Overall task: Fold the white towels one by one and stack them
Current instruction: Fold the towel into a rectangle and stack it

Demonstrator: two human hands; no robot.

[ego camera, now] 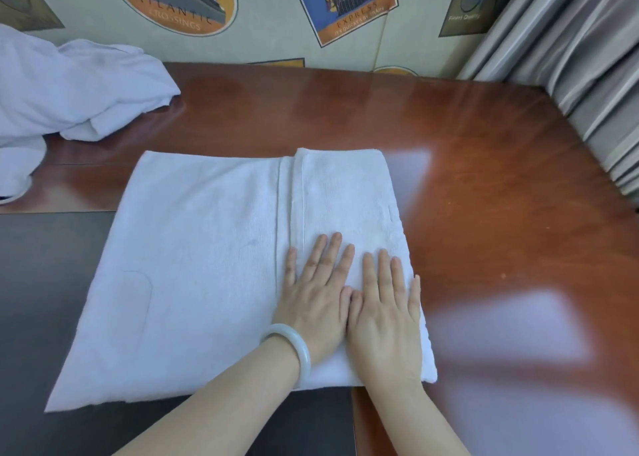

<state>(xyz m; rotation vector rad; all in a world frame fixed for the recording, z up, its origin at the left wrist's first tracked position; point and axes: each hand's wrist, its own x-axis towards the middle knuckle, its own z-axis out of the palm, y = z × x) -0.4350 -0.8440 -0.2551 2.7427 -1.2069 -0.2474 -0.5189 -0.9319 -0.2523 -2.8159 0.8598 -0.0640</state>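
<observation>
A white towel (207, 265) lies spread flat on a reddish wooden table (484, 179), with its right-hand part folded over on top of the rest. Both hands rest palm-down on this folded part, side by side with the thumbs touching. The left hand (316, 296) has its fingers (333, 251) straight and slightly spread, pressing on the cloth and gripping nothing. The fingers (383, 269) of the right hand (387, 314) lie just as flat, also holding nothing. The stitched hem of the folded flap runs away from the fingertips, starting just beside the left little finger. The towel's right edge lies just beside the right little finger. The single-layer part of the towel stretches out to the left of the left hand. A pale bangle (297, 348) sits on the left wrist. Well beyond the fingertips and to the left, a loose heap of white towels (69, 89) lies on the table. A grey curtain (570, 58) hangs far to the right.
</observation>
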